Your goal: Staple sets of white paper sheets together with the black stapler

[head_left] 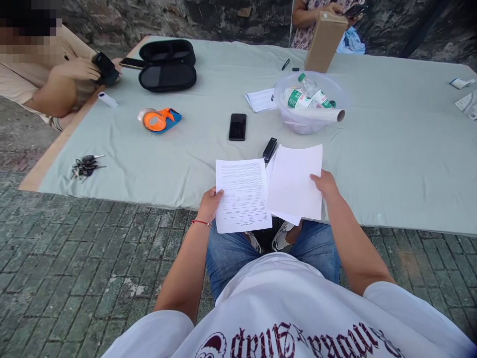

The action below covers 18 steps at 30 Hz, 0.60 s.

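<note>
My left hand (211,203) pinches the left edge of a printed sheet (243,196), which hangs partly past the table's front edge. Lines of text cover it, too small to read. Between the thumb and fingers of my right hand (325,183) is the right edge of a blank-faced white sheet (295,181). Another white sheet (288,218) sticks out from beneath that one, mostly hidden. Just behind the papers lies a black stapler-like object (270,149). Farther back on the table is a black smartphone (237,127).
The cloth-covered table (391,164) carries keys (85,166), an orange-and-blue tape dispenser (159,120), an open black case (167,77), folded papers (260,100), a clear basin (298,127) with bottles (298,98) and a paper roll (320,115), and a cardboard box (325,42). Two people sit at the left and far sides.
</note>
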Motion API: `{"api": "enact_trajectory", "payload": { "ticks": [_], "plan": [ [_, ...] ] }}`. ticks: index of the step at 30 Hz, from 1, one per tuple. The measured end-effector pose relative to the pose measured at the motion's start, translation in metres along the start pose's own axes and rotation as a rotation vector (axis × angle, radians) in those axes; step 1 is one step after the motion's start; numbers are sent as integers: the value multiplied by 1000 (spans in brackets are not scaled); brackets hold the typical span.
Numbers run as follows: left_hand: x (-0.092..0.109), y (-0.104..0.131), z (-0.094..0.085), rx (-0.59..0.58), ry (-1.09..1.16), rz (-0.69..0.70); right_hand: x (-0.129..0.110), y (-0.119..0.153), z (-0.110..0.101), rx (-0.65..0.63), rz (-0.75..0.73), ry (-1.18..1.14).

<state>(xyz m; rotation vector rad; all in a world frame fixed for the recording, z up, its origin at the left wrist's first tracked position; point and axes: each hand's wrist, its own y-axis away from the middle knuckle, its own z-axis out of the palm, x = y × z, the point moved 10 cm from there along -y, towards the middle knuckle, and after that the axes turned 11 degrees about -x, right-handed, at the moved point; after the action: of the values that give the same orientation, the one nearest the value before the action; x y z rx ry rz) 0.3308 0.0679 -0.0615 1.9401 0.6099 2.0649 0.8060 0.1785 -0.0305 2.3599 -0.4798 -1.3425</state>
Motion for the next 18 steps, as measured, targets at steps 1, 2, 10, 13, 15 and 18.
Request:
{"api": "enact_trajectory", "payload": {
  "ticks": [1, 2, 10, 13, 15, 18],
  "plan": [
    [0, 0, 0, 4, 0, -3, 2, 1, -7, 18, -15, 34],
    [1, 1, 0, 7, 1, -7, 5, 3, -13, 33, -29, 50],
    [14, 9, 6, -20, 95, 12, 41, 13, -36, -41, 39, -353],
    [25, 11, 11, -65, 111, 41, 51, 18, -60, 9, 34, -430],
    [32, 11, 17, -91, 111, 58, 57, 22, -81, 49, 16, -486],
    [45, 7, 31, -112, 107, 108, 63, 30, -115, 101, -28, -570]
  ]
}}
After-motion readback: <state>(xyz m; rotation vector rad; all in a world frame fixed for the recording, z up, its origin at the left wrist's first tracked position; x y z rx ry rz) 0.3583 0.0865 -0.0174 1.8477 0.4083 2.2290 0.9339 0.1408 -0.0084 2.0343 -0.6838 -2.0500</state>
